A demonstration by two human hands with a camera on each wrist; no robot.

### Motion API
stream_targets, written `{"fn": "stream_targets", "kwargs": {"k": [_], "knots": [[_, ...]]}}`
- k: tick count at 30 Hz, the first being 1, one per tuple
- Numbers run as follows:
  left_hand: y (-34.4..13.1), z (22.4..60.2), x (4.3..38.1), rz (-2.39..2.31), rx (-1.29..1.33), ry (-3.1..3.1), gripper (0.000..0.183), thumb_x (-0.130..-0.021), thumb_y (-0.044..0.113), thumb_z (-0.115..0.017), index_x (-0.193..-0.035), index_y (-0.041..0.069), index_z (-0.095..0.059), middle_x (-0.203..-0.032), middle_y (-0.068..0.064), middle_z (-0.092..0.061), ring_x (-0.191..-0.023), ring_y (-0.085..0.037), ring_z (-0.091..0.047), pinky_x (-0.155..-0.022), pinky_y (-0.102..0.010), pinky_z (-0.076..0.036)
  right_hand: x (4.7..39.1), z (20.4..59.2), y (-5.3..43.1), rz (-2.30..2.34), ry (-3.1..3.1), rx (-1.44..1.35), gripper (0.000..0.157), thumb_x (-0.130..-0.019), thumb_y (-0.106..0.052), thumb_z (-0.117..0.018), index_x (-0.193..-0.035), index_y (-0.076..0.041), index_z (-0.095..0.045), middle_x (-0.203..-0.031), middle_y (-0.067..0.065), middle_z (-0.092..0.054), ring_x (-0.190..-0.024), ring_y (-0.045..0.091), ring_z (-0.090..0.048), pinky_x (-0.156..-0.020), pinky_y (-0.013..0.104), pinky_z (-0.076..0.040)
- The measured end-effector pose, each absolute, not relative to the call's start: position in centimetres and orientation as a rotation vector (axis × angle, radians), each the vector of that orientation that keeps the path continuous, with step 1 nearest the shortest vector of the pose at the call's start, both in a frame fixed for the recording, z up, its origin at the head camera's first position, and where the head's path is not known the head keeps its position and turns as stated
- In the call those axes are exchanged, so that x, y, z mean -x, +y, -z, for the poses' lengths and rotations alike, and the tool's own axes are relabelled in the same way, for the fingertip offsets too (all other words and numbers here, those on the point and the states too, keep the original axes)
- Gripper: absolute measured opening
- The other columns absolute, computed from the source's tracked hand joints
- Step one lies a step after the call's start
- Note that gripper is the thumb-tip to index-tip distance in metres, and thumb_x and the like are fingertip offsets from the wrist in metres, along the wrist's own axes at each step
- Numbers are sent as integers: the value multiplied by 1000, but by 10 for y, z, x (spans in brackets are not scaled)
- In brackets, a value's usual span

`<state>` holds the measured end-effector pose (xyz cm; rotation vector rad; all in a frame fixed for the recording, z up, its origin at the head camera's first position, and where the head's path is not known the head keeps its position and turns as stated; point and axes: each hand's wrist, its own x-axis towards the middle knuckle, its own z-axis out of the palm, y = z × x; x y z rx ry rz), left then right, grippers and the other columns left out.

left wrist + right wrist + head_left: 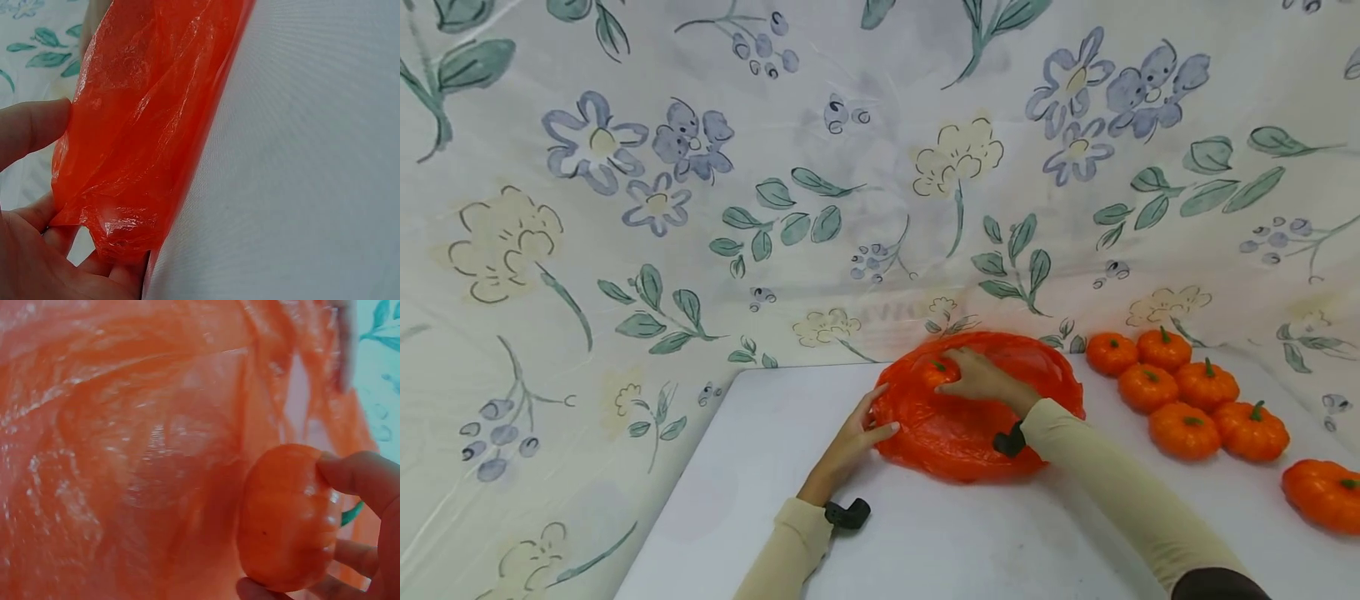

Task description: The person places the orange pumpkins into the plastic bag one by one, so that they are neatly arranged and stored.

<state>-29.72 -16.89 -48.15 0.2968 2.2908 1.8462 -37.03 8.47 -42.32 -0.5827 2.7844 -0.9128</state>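
Note:
A thin red plastic bag lies spread on the white table, its film creased and shiny. My right hand reaches over it and grips a small orange pumpkin with a green stem, thumb on one side and fingers on the other. In the head view that pumpkin is against the red film. At the bag's left edge, my left hand holds the film. Up close in the left wrist view, the thumb presses the bag from one side, and the fingers go partly behind it.
Several orange pumpkins stand grouped on the table to the right of the bag. Another pumpkin sits nearer, at the right edge of view. A flower-patterned sheet hangs behind the table.

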Motion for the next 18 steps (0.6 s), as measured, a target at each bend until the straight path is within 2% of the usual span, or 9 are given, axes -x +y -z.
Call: {"fn": "stream_targets", "kwargs": {"k": [9,18], "knots": [[-172,480,296,-1845,-383,2320,73,-93,24,-67,-156,23,-31,-154,-14,-40,-133,-33,-48,-112,-52,-41,382,437,73,1107,2776,437,85,-92,-36,-72,-153,3,-28,-153,21,-41,-134,38,-46,-112,54,-41],[-172,480,294,-1826,-374,2316,72,-94,23,-65,-156,21,-30,-153,-16,-41,-132,-33,-47,-111,-50,-42,384,447,62,1148,2814,318,84,-91,-40,-71,-152,1,-30,-152,22,-41,-130,39,-49,-109,54,-45]]}}
